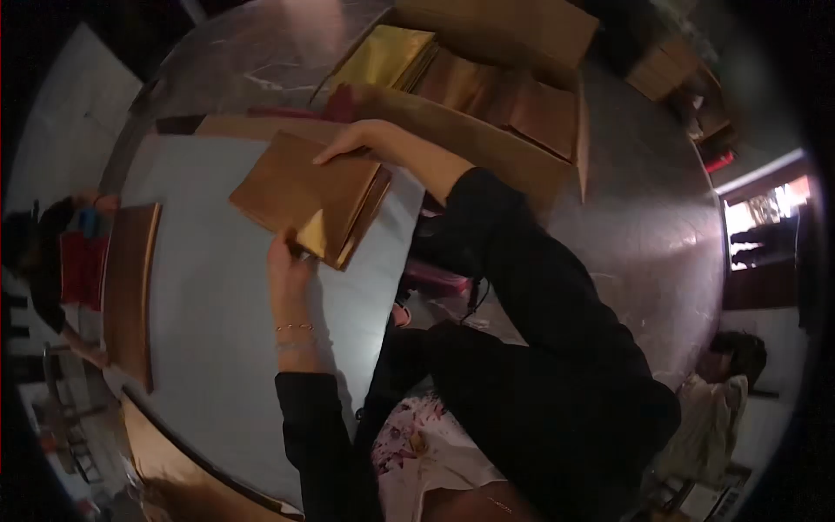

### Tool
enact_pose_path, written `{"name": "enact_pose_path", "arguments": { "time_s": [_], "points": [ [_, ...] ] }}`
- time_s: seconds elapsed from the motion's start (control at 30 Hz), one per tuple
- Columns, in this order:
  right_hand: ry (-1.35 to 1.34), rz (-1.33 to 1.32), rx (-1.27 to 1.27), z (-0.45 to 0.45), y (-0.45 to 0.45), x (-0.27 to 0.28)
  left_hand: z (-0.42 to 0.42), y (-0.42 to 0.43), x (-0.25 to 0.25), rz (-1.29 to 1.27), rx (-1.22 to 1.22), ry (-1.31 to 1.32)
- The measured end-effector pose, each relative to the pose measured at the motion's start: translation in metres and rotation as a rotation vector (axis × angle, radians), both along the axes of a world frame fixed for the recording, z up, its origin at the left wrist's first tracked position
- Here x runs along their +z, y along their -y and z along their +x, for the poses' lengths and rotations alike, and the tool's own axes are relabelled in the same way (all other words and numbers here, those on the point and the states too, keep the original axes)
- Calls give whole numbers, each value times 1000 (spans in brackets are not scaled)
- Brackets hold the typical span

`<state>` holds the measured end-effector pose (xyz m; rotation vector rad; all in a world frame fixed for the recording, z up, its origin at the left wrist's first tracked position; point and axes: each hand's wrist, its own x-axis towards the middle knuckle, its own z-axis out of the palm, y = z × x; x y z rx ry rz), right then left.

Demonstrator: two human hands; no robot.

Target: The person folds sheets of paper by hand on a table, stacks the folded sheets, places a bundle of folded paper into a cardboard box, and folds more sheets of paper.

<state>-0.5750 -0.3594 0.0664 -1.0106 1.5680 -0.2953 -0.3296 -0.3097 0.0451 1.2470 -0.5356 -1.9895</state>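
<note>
Over the pale table top (200, 287), a stack of coppery-gold sheets (291, 183) is tilted between my two hands. My left hand (289, 257), with thin bracelets at its wrist, grips the near edge, where one bright gold corner is folded up. My right hand (361, 141) holds the far edge, thumb on top and the other fingers hidden behind. Just beyond my right hand stands an open cardboard box (470, 130). Inside it lie a shiny gold stack (383, 56) and more coppery stacks (544, 113).
A long coppery stack (130, 296) lies along the table's left side. Another person (43, 252) in dark clothing is beside it, hands near the table edge. Gold sheeting (191, 470) is at the lower left. Someone else (713, 409) is at the far right.
</note>
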Motion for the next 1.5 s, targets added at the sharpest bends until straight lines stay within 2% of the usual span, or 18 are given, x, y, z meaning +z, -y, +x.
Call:
{"name": "enact_pose_path", "arguments": {
  "time_s": [0.1,0.23,0.3,0.37,0.4,0.53,0.6,0.63,0.73,0.8,0.93,1.0,1.1,1.13,1.27,1.37,1.43,1.5],
  "points": [
    [-103,-36,89,-2,8,-9,-6,1,-4,57,119,7],
    [-28,-18,83,-3,24,-35,-7,10,-2,147,115,-41],
    [-266,-227,23,-5,26,-42,-11,14,-2,152,70,-63],
    [-179,-225,59,-9,25,-42,-16,20,-8,162,68,-56],
    [-98,-220,87,-11,23,-38,-17,22,-10,128,87,-167],
    [-110,-183,58,-10,16,-29,-22,27,-25,45,42,-200],
    [43,-145,9,-12,13,-28,-29,28,-36,-141,-11,-115],
    [40,-147,12,-17,16,-34,-43,35,-41,-22,119,87],
    [-59,-173,64,-28,24,-46,-53,37,-40,-53,128,97],
    [-283,-237,7,-30,23,-50,-54,35,-36,-47,65,43],
    [-366,-407,-49,-31,11,-36,-59,30,-32,-60,30,-6],
    [-295,-275,93,-38,7,-19,-59,24,-32,-57,40,-79],
    [-98,-139,98,-64,4,-33,-62,6,-8,-32,15,-43],
    [82,-64,-82,-57,-19,-16,-62,7,-13,-37,-14,-48],
    [315,-52,-178,-57,-68,-16,-64,-5,-11,-22,-53,46],
    [394,-44,-270,-58,-95,-31,-68,-1,-49,-47,-96,117],
    [690,-6,-505,-57,-115,-32,-73,-10,-50,-97,-122,239],
    [745,37,-543,-63,-133,-33,-77,-17,-59,-174,-199,195]
  ]
}}
